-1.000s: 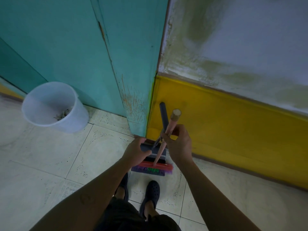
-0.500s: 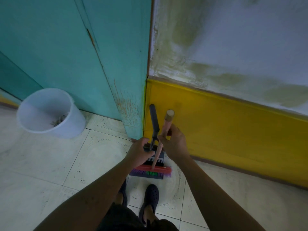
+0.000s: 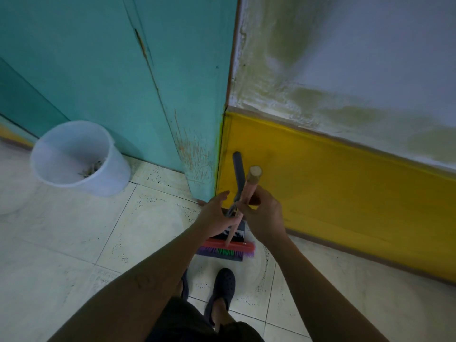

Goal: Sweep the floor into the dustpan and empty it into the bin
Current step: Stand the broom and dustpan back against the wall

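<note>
My right hand (image 3: 262,214) grips the broom (image 3: 229,246) handle; my left hand (image 3: 213,214) touches the dustpan (image 3: 238,169) handle, grip unclear. Both tools stand by the far yellow wall (image 3: 345,193). The bin (image 3: 108,178), far left, holds debris (image 3: 91,168): emptying appears done, only stowing left.

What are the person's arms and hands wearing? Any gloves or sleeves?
No gloves, no sleeves in view: the left forearm and right forearm are bare down to the left hand and right hand. No watch, bracelet or rings show. A faint mark sits on the left forearm.
</note>
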